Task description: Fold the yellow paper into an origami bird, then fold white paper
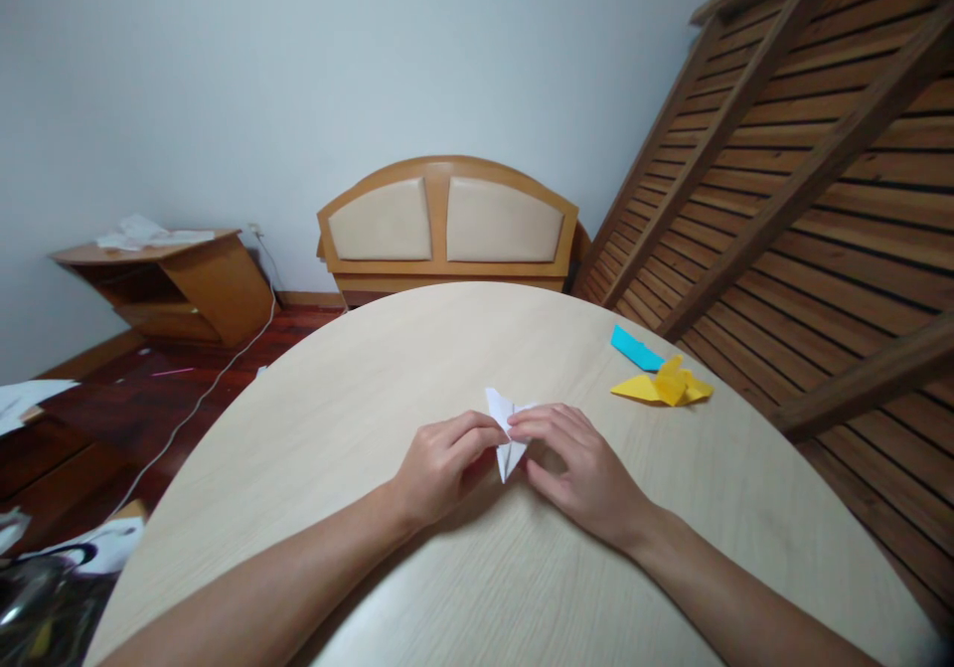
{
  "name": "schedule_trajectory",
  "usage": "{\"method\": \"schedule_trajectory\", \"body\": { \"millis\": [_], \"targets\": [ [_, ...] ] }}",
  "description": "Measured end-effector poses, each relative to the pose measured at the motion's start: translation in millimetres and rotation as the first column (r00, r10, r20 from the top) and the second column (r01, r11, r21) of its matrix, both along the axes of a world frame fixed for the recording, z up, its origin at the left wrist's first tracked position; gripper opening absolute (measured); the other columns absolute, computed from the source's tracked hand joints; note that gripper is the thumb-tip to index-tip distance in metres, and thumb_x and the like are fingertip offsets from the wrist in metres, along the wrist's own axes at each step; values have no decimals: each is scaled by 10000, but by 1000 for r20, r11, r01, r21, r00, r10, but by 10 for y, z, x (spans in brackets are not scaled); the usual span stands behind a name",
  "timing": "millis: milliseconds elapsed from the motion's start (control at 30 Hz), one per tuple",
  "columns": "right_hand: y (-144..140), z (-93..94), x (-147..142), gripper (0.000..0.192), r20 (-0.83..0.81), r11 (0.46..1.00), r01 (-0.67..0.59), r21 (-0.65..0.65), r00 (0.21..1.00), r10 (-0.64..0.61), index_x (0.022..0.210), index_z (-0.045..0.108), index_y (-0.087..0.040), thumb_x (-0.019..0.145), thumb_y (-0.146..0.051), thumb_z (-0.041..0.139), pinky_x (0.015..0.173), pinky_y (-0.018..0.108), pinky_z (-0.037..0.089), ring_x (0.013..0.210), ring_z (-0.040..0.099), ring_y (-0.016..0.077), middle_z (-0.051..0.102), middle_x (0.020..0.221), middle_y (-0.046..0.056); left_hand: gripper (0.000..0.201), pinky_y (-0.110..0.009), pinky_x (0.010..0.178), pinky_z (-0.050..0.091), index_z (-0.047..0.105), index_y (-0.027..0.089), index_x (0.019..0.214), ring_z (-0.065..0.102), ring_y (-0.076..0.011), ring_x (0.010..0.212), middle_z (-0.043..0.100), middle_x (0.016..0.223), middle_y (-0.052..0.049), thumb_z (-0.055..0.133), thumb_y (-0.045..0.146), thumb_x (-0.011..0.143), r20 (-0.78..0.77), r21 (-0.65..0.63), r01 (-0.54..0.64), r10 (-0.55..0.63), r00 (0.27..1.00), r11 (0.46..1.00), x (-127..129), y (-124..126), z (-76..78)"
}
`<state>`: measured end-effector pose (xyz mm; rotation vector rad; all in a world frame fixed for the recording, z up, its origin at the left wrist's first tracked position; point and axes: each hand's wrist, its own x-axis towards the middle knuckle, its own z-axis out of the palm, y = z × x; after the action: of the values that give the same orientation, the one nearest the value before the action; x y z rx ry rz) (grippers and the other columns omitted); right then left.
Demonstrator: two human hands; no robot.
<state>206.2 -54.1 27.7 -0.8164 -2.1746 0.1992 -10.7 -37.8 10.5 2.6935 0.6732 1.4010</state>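
Note:
Between my two hands is a small piece of folded white paper [504,460], with one pointed end toward me and another pointing away. My left hand [448,455] pinches its left side, fingers bent and thumb tucked below. From the right, my right hand [572,463] grips the paper with curled fingertips on its upper side and the thumb lower down. Parts of the folds are hidden under the fingers. Farther off to the right lie a yellow folded paper figure [671,385] with spread points and a flat blue folded paper strip [636,349].
The hands work over a round, pale wooden table [358,399]. Behind it stands a headboard [438,220] with cream panels. A slatted wooden frame [782,210] leans at the right. On the left are a low cabinet [213,289] with papers on top and a white cable [224,369].

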Motion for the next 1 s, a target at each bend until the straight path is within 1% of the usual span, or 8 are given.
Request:
{"method": "schedule_trajectory", "body": {
  "millis": [133, 300, 400, 500, 633, 800, 900, 1000],
  "targets": [
    [33, -16, 19, 239, -2, 999, -19, 29, 1000, 19, 1012, 637, -242, 896, -54, 545, 915, 423, 511, 940, 699, 206, 759, 955, 28, 194, -245, 698, 591, 598, 174, 1074, 727, -165, 837, 734, 941, -99, 502, 113, 917, 23, -11, 68, -67, 997, 998, 13, -26, 39],
    [42, 23, 78, 170, 143, 990, -8, 141, 990, -12, 973, 619, -222, 925, -85, 531, 1005, 443, 476, 863, 708, 186, 757, 903, 14, 257, -267, 697, 605, 595, 176, 1111, 735, -170, 839, 751, 963, -101, 512, 94, 883, 61, -12, 105, -104, 993, 994, 8, -50, 61],
    [28, 70, 98, 131, 204, 978, 2, 208, 978, -46, 933, 620, -197, 930, -99, 532, 985, 424, 487, 837, 705, 188, 748, 869, 25, 236, -258, 702, 609, 610, 174, 1089, 747, -159, 839, 767, 956, -87, 541, 75, 885, 110, 0, 129, -128, 986, 992, -11, -46, 47],
    [24, 105, 118, 126, 246, 969, 25, 245, 965, -87, 900, 631, -182, 944, -119, 532, 915, 393, 506, 797, 698, 193, 736, 828, 32, 141, -260, 720, 616, 652, 160, 1011, 758, -159, 824, 780, 922, -80, 599, 103, 894, 135, -62, 106, -97, 986, 992, -48, -15, 21],
    [32, 121, 153, 109, 327, 980, 90, 176, 934, -144, 909, 658, -186, 931, -126, 570, 726, 330, 502, 748, 693, 201, 728, 805, 29, 115, -276, 712, 617, 716, 158, 959, 764, -171, 788, 792, 904, -74, 617, 213, 938, 64, -229, 14, 1, 998, 973, -99, 58, -18],
    [8, 147, 184, 103, 492, 987, 122, 106, 856, -159, 1003, 685, -200, 923, -155, 637, 691, 331, 496, 767, 720, 219, 771, 889, 33, 233, -277, 683, 579, 764, 181, 944, 741, -172, 733, 789, 868, -59, 586, 329, 974, -140, -420, -127, 74, 987, 899, -100, 116, -17],
    [-20, 184, 202, 192, 534, 978, 184, 101, 819, -209, 1090, 666, -200, 902, -162, 664, 652, 329, 487, 753, 727, 232, 781, 917, 51, 254, -261, 664, 560, 767, 183, 948, 726, -160, 700, 786, 847, -52, 569, 337, 986, -150, -451, -144, 83, 985, 881, -90, 117, -10],
    [-30, 216, 229, 125, 586, 970, 233, 61, 779, -224, 1001, 668, -216, 894, -153, 667, 636, 321, 463, 739, 722, 232, 768, 857, 34, 268, -265, 675, 573, 768, 188, 957, 734, -160, 705, 791, 863, -53, 556, 349, 995, -97, -428, -110, 75, 992, 897, -96, 114, -21]
  ]
}}
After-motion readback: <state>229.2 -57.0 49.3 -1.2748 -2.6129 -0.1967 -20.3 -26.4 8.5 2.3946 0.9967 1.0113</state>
